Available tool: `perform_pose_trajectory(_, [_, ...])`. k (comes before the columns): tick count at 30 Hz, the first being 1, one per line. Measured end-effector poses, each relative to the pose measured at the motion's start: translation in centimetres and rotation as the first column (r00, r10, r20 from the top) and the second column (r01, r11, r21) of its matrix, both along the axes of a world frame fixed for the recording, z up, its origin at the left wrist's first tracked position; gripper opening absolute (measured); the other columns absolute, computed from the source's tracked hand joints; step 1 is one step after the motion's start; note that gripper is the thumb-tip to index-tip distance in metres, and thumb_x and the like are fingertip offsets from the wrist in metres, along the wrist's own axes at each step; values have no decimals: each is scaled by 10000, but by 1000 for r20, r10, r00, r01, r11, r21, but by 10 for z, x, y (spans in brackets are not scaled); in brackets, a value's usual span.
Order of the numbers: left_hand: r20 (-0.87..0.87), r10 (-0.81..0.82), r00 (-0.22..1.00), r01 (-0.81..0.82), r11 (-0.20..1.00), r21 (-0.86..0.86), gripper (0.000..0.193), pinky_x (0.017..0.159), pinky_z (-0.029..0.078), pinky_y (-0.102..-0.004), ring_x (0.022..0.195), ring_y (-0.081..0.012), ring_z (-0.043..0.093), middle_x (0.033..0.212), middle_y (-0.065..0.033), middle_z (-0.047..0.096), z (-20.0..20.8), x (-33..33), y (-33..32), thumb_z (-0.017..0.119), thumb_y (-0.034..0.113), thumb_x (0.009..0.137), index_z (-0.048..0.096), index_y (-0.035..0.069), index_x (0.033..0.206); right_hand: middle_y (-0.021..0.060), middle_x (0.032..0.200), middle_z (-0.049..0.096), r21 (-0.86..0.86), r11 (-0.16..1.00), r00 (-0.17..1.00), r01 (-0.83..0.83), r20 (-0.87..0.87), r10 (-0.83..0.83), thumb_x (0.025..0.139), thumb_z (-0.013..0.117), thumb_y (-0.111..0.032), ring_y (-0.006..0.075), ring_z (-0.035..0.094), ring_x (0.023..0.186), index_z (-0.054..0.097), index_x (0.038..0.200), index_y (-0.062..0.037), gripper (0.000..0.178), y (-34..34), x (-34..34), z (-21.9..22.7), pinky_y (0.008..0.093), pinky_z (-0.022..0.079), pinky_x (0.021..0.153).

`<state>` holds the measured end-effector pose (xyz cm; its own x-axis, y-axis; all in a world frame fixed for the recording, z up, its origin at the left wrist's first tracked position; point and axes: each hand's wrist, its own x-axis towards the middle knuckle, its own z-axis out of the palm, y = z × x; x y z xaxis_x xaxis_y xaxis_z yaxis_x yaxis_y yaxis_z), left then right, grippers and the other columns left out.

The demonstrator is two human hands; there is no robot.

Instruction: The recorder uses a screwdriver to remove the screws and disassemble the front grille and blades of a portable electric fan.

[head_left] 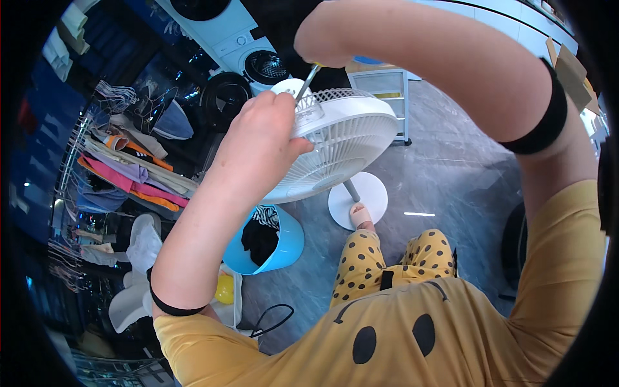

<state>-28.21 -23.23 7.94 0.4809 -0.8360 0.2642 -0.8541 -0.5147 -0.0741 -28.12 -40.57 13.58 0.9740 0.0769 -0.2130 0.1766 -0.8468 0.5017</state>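
Note:
A white pedestal fan (345, 145) stands in front of me with its head tilted and its slatted grille facing partly downward. My left hand (265, 132) is closed around the fan's rear motor housing, thumb against the side near the grille. Above it, my right hand (325, 40) is closed on a screwdriver (308, 82); a little of its yellow handle shows below the fist. The metal shaft slants down to the housing beside my left fingers. Its tip is hidden there. The fan's round white base (374, 197) rests on the floor, with my slippered foot on its edge.
A blue laundry basket (293, 242) with dark clothes stands left of the base. Hanging clothes (129, 164) fill a rack at the left. Front-loading washers (258, 61) and a white wheeled cart (400, 97) stand beyond the fan. A black cable loop (274, 309) lies near the basket.

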Motion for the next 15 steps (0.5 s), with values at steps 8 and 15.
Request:
perform_pose_trajectory(8, [37, -15, 999, 15, 1000, 10, 396, 771, 469, -406, 896, -352, 574, 930, -194, 570, 0, -5, -5, 771, 154, 672, 534, -40, 923, 15, 910, 695, -421, 878, 894, -225, 269, 359, 724, 712, -218, 201, 667, 859, 725, 915, -149, 204, 16, 14, -28, 343, 520, 663])
perform_pose_trajectory(15, [130, -44, 991, 54, 996, -77, 369, 786, 491, -421, 886, -359, 589, 915, -209, 575, -10, -2, 1, 765, 111, 683, 545, -58, 928, 63, 972, 681, 66, 958, 889, -280, 395, 233, 695, 749, -186, 217, 678, 808, 712, 950, -119, 266, 17, -40, -23, 341, 537, 713])
